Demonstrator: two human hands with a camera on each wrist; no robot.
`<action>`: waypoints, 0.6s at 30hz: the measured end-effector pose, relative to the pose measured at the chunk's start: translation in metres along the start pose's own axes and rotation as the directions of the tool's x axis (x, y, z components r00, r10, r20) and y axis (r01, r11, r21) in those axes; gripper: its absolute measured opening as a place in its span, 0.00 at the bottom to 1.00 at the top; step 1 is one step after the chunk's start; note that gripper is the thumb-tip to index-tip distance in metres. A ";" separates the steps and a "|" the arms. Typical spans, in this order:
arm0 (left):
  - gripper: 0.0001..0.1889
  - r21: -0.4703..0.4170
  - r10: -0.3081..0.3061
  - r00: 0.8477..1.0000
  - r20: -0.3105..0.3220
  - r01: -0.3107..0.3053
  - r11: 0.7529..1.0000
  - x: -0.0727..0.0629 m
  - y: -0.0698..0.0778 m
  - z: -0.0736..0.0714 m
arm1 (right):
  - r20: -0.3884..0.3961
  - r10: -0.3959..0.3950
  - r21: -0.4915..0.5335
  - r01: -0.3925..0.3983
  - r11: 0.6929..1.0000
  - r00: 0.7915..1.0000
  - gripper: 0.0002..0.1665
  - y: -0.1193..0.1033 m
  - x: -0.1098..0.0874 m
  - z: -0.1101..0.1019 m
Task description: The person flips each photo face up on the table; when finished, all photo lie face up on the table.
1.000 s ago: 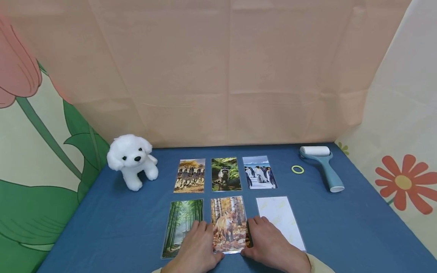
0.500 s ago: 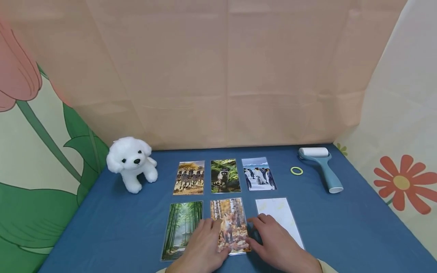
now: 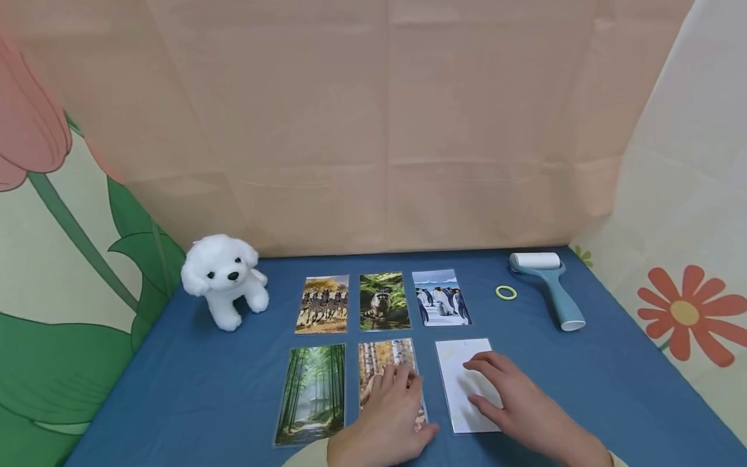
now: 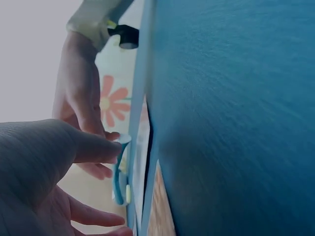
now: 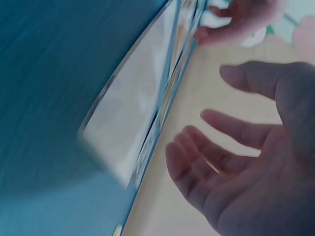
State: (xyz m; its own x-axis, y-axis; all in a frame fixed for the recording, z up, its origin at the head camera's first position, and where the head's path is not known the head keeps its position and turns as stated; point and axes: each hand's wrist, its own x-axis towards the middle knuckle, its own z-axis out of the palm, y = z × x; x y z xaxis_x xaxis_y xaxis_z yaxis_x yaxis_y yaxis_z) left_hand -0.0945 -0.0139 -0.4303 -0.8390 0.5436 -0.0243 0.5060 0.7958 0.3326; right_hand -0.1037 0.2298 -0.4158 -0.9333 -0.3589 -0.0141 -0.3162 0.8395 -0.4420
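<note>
My left hand (image 3: 390, 414) hovers over the fox card (image 3: 376, 353) in the front row, fingers relaxed and holding nothing, covering most of the picture. To its right, my right hand (image 3: 519, 399) hangs above a white, blank-looking card (image 3: 458, 376), thumb and fingers spread apart. The right wrist view shows a gap between the right fingers (image 5: 231, 81) and the white card (image 5: 130, 103). Left of the fox card lies a bamboo forest card (image 3: 315, 392). Behind them stand in a row a zebra card (image 3: 323, 305), a raccoon card (image 3: 384, 301) and a penguin card (image 3: 441, 298), all flat.
A white plush dog (image 3: 224, 279) sits at the back left of the blue-covered table (image 3: 192, 402). At the back right lie a yellow-green ring (image 3: 506, 293) and a lint roller (image 3: 551, 288) with a teal handle. A beige cloth wall (image 3: 327, 130) closes the back.
Both hands have moved right. The right hand left the fox card's right edge and is over the white card; the left hand shifted from the fox card's left edge onto its middle, uncovering the bamboo card.
</note>
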 end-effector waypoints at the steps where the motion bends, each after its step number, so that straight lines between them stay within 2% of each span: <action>1: 0.36 0.007 0.006 1.000 0.003 -0.006 1.000 0.002 0.002 0.002 | 0.013 0.017 -0.001 -0.017 1.000 1.000 0.27 0.005 -0.002 -0.002; 4: 0.37 0.016 0.012 1.000 0.013 -0.012 1.000 0.009 0.006 0.006 | 0.060 0.060 0.005 -0.060 0.998 0.996 0.29 0.019 -0.007 -0.007; 9: 0.44 0.032 -0.013 0.998 0.061 0.011 0.999 0.020 0.010 0.012 | 0.136 0.106 0.029 -0.111 0.993 0.985 0.35 0.042 -0.012 -0.011; 15: 0.48 0.099 0.016 0.998 0.066 -0.022 0.995 0.028 0.013 0.018 | 0.192 0.114 0.045 -0.125 0.991 0.975 0.43 0.061 -0.018 -0.009; 18: 0.50 0.116 0.011 0.998 0.068 -0.019 0.993 0.032 0.014 0.021 | 0.214 0.113 0.057 -0.128 0.990 0.970 0.48 0.066 -0.019 -0.009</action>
State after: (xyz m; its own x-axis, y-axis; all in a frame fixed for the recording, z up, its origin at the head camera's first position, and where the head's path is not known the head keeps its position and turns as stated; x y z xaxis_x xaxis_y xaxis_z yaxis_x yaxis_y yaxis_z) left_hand -0.1101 0.0201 -0.4466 -0.8178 0.5693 -0.0843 0.5418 0.8109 0.2210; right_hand -0.1085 0.2953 -0.4368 -0.9047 -0.3409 -0.2557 -0.1841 0.8537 -0.4871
